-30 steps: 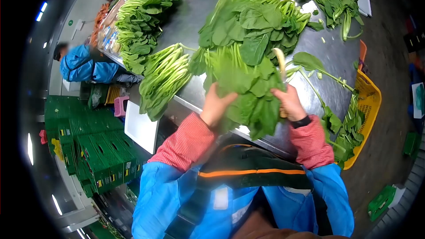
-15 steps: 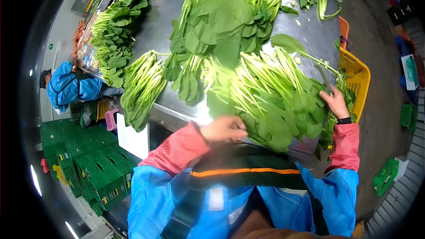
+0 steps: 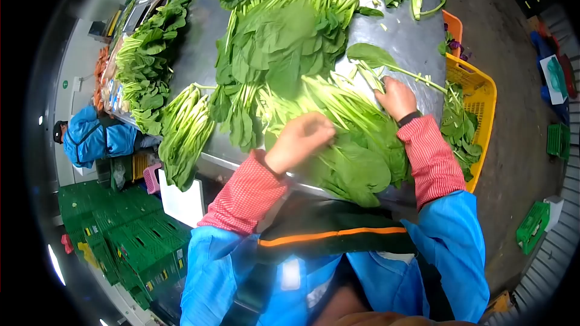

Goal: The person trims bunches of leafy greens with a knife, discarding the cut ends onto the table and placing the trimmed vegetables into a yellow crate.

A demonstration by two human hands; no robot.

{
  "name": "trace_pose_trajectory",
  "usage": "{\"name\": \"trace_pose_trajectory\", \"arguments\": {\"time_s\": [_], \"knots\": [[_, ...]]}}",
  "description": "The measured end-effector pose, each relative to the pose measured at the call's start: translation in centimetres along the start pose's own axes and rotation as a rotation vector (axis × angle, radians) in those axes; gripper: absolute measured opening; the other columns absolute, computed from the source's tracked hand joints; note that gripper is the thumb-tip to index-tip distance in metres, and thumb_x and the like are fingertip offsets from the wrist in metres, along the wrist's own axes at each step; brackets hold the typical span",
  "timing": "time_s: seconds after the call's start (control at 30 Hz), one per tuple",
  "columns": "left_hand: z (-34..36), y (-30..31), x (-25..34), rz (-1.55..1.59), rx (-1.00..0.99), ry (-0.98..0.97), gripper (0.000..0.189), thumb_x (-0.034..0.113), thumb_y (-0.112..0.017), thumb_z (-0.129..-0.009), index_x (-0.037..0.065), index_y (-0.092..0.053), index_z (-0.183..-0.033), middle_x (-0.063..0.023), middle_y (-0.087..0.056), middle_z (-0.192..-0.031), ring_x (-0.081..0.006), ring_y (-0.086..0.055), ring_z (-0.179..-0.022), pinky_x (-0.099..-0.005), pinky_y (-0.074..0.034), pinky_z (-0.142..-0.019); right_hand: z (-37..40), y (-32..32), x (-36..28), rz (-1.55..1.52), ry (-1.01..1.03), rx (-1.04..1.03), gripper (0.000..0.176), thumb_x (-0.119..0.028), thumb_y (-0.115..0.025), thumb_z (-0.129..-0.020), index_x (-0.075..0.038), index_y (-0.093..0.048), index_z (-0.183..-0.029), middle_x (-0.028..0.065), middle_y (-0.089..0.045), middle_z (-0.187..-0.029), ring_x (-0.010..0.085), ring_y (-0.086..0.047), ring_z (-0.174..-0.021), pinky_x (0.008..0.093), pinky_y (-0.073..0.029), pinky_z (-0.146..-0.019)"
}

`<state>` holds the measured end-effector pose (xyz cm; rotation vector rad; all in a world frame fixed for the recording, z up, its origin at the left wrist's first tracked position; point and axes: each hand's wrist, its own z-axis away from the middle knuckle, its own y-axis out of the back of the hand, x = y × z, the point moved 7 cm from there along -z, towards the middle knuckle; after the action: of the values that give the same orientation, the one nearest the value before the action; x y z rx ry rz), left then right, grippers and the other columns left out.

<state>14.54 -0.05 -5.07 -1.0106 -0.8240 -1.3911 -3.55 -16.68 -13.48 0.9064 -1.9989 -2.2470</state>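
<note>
A heap of leafy greens with pale green stems (image 3: 335,99) lies at the near edge of the metal table. My left hand (image 3: 302,139) is over the left part of this heap, its fingers curled and slightly blurred; what they hold, if anything, is hidden. My right hand (image 3: 397,98) is at the stem ends on the right, fingers closed around something small that I cannot make out. One long-stemmed leaf (image 3: 374,55) lies just beyond it. A larger pile of greens (image 3: 275,39) is farther back, and a separate bunch (image 3: 188,136) hangs over the edge at left.
A yellow crate (image 3: 483,93) holding loose leaves stands at the table's right side, with an orange crate (image 3: 453,26) behind it. More greens (image 3: 145,63) line the left side. Green crates (image 3: 130,226) are stacked at left, near a co-worker in blue (image 3: 99,136).
My right hand has moved left and away from me, from the leafy right end to the stem ends. My left hand has risen slightly over the leaves. The view has shifted a little.
</note>
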Motion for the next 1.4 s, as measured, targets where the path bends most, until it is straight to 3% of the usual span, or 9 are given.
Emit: {"name": "trace_pose_trajectory", "arguments": {"time_s": [0.13, 0.27, 0.43, 0.53, 0.67, 0.9, 1.07, 1.3, 1.4], "knots": [[-3.4, -1.5, 0.4, 0.074, 0.023, -0.029, 0.017, 0.017, -0.062, -0.092, 0.004, -0.059, -0.102, 0.0013, -0.063, -0.089, -0.0063, -0.058, -0.078, -0.0206, -0.048, -0.072, 0.7, 3.5, 2.5, -0.341, -0.082, 0.136, 0.028, -0.025, -0.063, -0.077, 0.0, -0.062, -0.09, 0.0211, -0.061, -0.069, 0.0364, -0.062, -0.066, 0.0438, -0.049, -0.061], [-9.3, -3.2, 1.6, 0.05, 0.168, -0.182, 0.034, 0.019, -0.063, -0.091, 0.002, -0.056, -0.12, -0.005, -0.061, -0.109, -0.0124, -0.058, -0.095, -0.0272, -0.048, -0.084, 3.4, 9.0, 2.6, -0.923, -0.159, 0.048, 0.016, -0.014, -0.064, -0.082, 0.0, -0.062, -0.09, -0.0035, -0.057, -0.076, 0.0045, -0.048, -0.066, 0.0216, -0.041, -0.06], [-11.6, -8.1, 3.4, 0.273, 0.082, -0.199, 0.038, 0.021, -0.061, -0.092, 0.003, -0.053, -0.125, -0.0057, -0.059, -0.112, -0.014, -0.058, -0.096, -0.0295, -0.05, -0.083, 7.0, 9.6, 1.6, -1.301, -0.198, -0.073, 0.018, -0.012, -0.063, -0.087, -0.002, -0.059, -0.102, -0.0045, -0.057, -0.073, 0.0009, -0.044, -0.054, 0.0171, -0.033, -0.047], [-11.3, -9.3, 3.8, 0.325, 0.091, -0.091, 0.031, 0.022, -0.063, -0.092, 0.003, -0.058, -0.116, -0.0002, -0.063, -0.095, -0.0072, -0.058, -0.083, -0.018, -0.047, -0.066, 8.6, 10.3, 2.3, -1.22, -0.259, -0.123, 0.014, -0.011, -0.06, -0.09, 0.0, -0.059, -0.099, -0.0005, -0.056, -0.069, 0.0052, -0.048, -0.055, 0.0208, -0.038, -0.048], [-12.0, -10.8, 3.8, 0.274, -0.06, -0.085, 0.023, 0.022, -0.062, -0.093, 0.006, -0.063, -0.11, 0.0049, -0.062, -0.086, -0.0026, -0.055, -0.072, -0.0164, -0.04, -0.058, 8.7, 17.5, 1.5, -0.478, 0.129, 0.369, 0.013, -0.017, -0.065, -0.085, -0.005, -0.062, -0.091, 0.0095, -0.059, -0.072, 0.0229, -0.059, -0.062, 0.0323, -0.046, -0.055], [-11.3, -14.6, 6.1, 0.264, -0.203, -0.126, 0.019, 0.017, -0.062, -0.092, 0.007, -0.063, -0.108, 0.0062, -0.062, -0.091, -0.0024, -0.053, -0.079, -0.018, -0.042, -0.069, 8.0, 19.2, 1.4, 0.032, 0.359, 0.375, 0.01, -0.009, -0.066, -0.076, -0.006, -0.06, -0.084, 0.008, -0.059, -0.078, 0.0271, -0.062, -0.067, 0.0353, -0.049, -0.057], [-11.5, -14.8, 4.6, 0.409, -0.281, -0.03, 0.026, 0.011, -0.064, -0.089, 0.006, -0.061, -0.114, 0.0026, -0.065, -0.097, -0.0055, -0.056, -0.082, -0.0211, -0.043, -0.076, 7.8, 15.7, 7.2, -0.079, 0.255, 0.321, 0.012, -0.016, -0.064, -0.083, -0.007, -0.063, -0.091, 0.0069, -0.063, -0.079, 0.0235, -0.063, -0.067, 0.0324, -0.05, -0.06], [-12.4, -16.9, 2.1, 0.388, -0.251, -0.025, 0.056, 0.009, -0.071, -0.084, 0.001, -0.044, -0.132, -0.005, -0.066, -0.088, -0.0098, -0.061, -0.08, -0.0216, -0.048, -0.073, 9.4, 15.4, 5.6, -0.95, -0.06, 0.038, 0.02, -0.017, -0.064, -0.089, 0.001, -0.066, -0.097, 0.0004, -0.064, -0.082, 0.0089, -0.055, -0.075, 0.0248, -0.044, -0.068], [-12.3, -16.1, 2.4, 0.032, -0.004, -0.309, 0.079, 0.022, -0.078, -0.077, -0.003, -0.035, -0.138, -0.0179, -0.054, -0.121, -0.0226, -0.053, -0.111, -0.0339, -0.042, -0.098, 9.6, 17.9, 7.0, -0.704, -0.17, 0.171, 0.022, -0.02, -0.067, -0.086, 0.002, -0.066, -0.087, 0.0076, -0.064, -0.072, 0.0129, -0.058, -0.065, 0.0287, -0.046, -0.061]]}}
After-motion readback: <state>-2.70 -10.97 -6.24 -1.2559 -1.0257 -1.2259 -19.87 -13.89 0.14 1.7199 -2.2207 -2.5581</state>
